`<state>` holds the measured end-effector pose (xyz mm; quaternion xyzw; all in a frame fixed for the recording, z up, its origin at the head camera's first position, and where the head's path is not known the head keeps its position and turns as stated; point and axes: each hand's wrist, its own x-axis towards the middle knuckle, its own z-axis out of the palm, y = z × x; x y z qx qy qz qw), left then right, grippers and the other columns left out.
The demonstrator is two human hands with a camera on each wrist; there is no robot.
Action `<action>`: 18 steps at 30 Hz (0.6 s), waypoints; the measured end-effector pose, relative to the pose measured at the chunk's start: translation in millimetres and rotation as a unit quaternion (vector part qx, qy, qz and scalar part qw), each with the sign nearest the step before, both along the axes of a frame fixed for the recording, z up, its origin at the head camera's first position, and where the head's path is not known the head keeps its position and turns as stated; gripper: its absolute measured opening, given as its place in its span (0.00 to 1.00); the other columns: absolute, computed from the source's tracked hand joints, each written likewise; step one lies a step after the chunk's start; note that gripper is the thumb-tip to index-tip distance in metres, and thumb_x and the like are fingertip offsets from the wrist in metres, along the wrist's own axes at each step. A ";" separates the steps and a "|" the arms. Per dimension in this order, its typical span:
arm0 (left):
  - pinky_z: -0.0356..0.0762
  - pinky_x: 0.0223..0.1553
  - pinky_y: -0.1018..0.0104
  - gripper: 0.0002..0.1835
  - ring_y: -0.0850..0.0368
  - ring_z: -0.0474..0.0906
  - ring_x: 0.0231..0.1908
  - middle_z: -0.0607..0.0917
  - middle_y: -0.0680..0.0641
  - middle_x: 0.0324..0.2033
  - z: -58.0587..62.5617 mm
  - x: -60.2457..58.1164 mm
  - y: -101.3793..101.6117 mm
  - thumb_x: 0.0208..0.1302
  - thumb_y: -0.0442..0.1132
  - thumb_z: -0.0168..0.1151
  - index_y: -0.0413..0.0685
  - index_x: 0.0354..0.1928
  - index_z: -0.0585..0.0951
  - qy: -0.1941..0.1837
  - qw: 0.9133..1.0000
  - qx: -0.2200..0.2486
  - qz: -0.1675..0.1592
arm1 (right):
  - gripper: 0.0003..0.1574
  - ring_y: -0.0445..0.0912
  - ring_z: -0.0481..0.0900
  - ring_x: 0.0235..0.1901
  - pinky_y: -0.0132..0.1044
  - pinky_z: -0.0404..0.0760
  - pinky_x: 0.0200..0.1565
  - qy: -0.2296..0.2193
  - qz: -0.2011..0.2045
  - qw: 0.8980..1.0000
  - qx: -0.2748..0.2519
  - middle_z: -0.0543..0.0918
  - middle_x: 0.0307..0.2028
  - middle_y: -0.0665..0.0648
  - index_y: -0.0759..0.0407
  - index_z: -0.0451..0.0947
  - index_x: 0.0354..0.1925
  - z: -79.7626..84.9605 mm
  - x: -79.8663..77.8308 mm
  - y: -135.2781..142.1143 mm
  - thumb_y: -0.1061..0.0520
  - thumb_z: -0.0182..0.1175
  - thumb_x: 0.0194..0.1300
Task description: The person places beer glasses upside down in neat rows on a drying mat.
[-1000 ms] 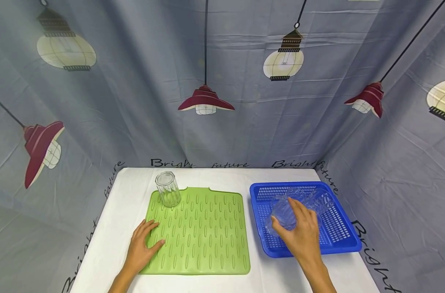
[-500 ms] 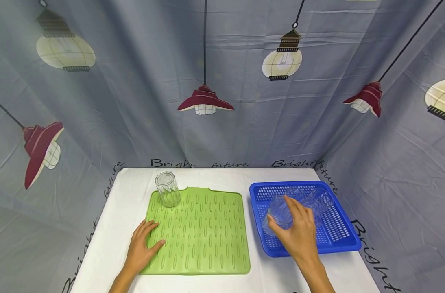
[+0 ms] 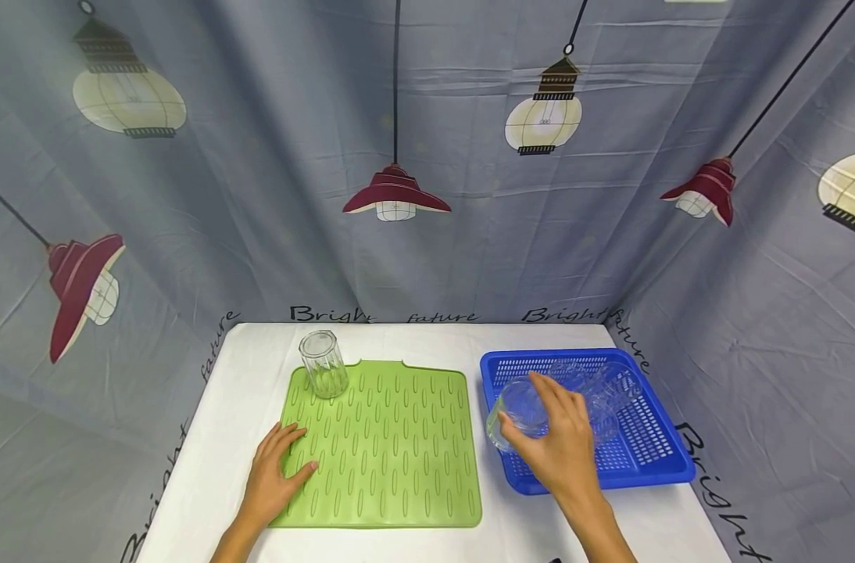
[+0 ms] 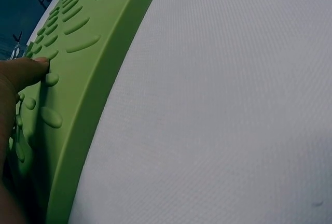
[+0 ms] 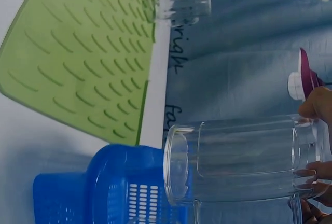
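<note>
Grey-blue curtain (image 3: 399,266) printed with hanging lamps backs a white table (image 3: 427,340). One clear drinking glass (image 3: 520,408) hangs over the left side of a blue slotted basket (image 3: 554,354), held near one end between the thumb and curved fingers of the right hand (image 3: 567,450); whether it touches the rim I cannot tell. Gripped so near its end, the smooth glass might slip, and too low a path could knock it on the rim. More clear glassware (image 3: 610,391) lies jumbled in the basket, liable to roll if bumped. Leftward, a faceted tumbler (image 3: 324,366) stands at the far-left corner of a green ridged mat (image 3: 385,446); the left hand (image 3: 269,473) rests on its left edge, fingers loosely spread, gripping nothing.
</note>
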<state>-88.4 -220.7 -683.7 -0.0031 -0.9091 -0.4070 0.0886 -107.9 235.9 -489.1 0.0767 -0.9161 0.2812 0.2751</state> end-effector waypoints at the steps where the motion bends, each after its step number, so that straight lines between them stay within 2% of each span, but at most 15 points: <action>1: 0.53 0.74 0.17 0.37 0.27 0.55 0.81 0.75 0.37 0.75 0.3 0.3 0.0 0.60 0.46 0.82 0.46 0.71 0.79 0.001 1.000 0.000 0.000 | 0.52 0.58 0.77 0.54 0.56 0.82 0.51 0.001 0.002 1.000 0.002 0.84 0.66 0.66 0.61 0.80 0.69 0.2 -0.1 -1.5 0.49 0.84 0.47; 18: 0.54 0.73 0.16 0.38 0.28 0.55 0.81 0.75 0.38 0.75 -3.0 0.1 -0.3 0.60 0.45 0.82 0.48 0.71 0.79 0.005 1.000 0.000 0.001 | 0.50 0.54 0.78 0.52 0.54 0.83 0.50 0.001 0.035 0.999 -0.001 0.85 0.65 0.64 0.60 0.80 0.69 1.4 -1.6 -29.9 0.47 0.83 0.49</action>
